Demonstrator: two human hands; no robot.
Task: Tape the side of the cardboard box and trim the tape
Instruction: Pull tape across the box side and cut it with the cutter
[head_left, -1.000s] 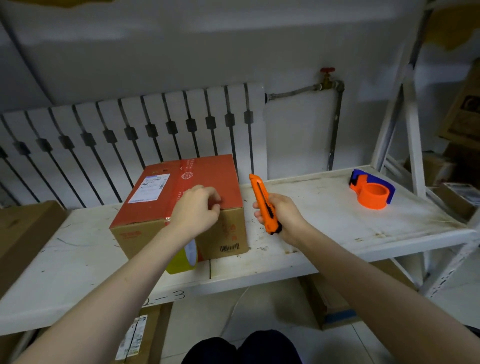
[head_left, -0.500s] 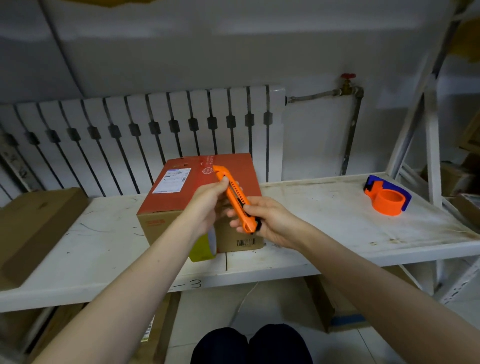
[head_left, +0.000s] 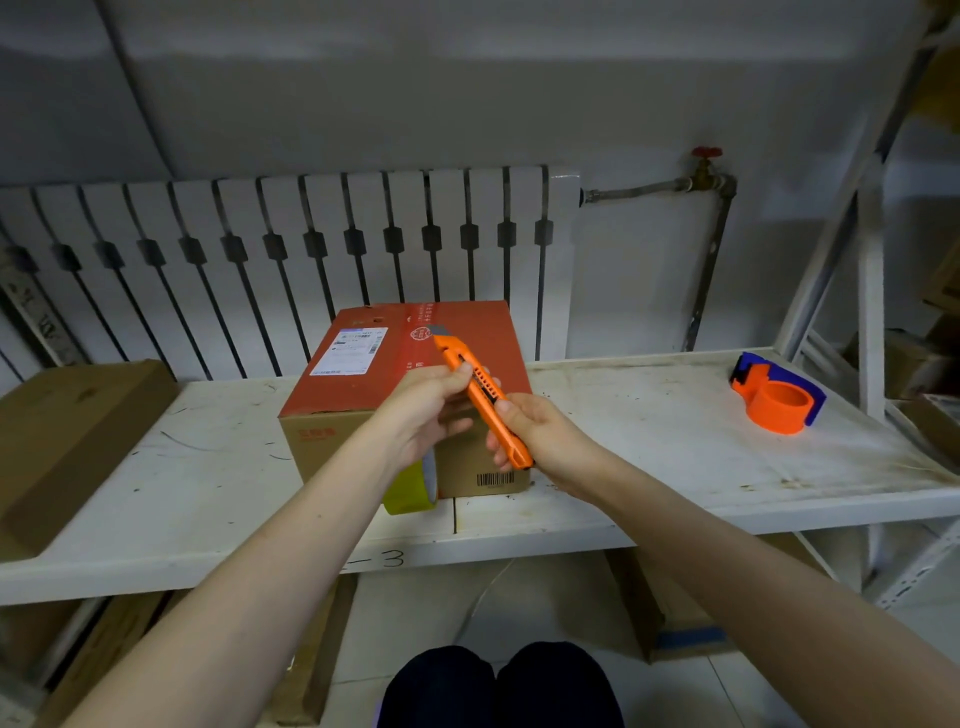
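Note:
A cardboard box (head_left: 363, 374) with a red top and a white shipping label stands on the white shelf (head_left: 649, 431). In front of it both my hands hold an orange utility knife (head_left: 480, 397). My right hand (head_left: 535, 431) grips its handle end. My left hand (head_left: 431, 410) pinches the knife near its slider, and a short grey blade shows at the tip. A yellow-green tape roll (head_left: 410, 491) hangs at the box's front face, partly hidden behind my left wrist.
An orange and blue tape dispenser (head_left: 776, 400) lies at the shelf's right end. A flat cardboard piece (head_left: 67, 441) rests at the left. A radiator (head_left: 291, 260) runs behind the box. More cartons sit under the shelf and on the rack at right.
My right hand brought the knife from beside the box to in front of it. My left hand left the box top and took hold of the knife; a short blade now shows.

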